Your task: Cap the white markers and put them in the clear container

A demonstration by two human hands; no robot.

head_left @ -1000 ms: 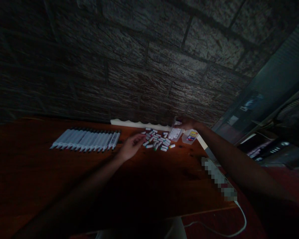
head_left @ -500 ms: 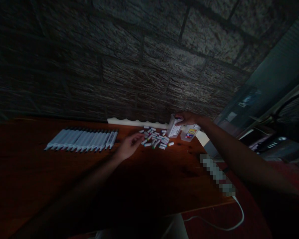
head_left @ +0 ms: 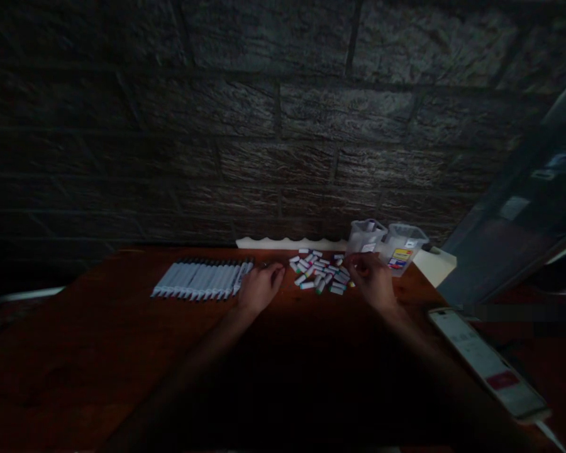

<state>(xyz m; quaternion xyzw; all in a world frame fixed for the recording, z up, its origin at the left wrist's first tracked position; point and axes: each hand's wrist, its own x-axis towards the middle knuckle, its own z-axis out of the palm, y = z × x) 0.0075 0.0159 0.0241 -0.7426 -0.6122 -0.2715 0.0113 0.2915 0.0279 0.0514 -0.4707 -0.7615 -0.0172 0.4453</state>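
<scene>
Reddish-brown wood makes up the tabletop (head_left: pixel 99 352), which we see spreading across the lower frame in dim light. Behind it, a dark wall (head_left: pixel 245 107) of rough, textured blocks fills the upper frame. At the right edge of the frame stands a blue-grey panel (head_left: pixel 500 233), and a phone (head_left: pixel 490 365) with a lit screen lies at lower right, a white cable (head_left: pixel 549 434) at its near end.

We find the small caps (head_left: pixel 321 267) in a loose heap right of the frame's centre, lying at mixed angles; they are short, whitish cylinders, some with green, blue or pink ends (the gloom hides the finer colours). Left of centre, the markers (head_left: pixel 200 279) lie side by side in a slanted row, pale-bodied, with dark ends.

Our left hand (head_left: pixel 261 286) is between the row and the heap, its fingers curled; our right hand (head_left: pixel 372 280) is curled at the heap's right side, in front of the clear tub (head_left: pixel 358 238). We cannot tell whether either pinches anything. Just beside that tub stands the labelled tub (head_left: pixel 405 248), with yellow, red and blue on its label. A pale scalloped strip (head_left: pixel 273 243) runs along the wall's foot.
</scene>
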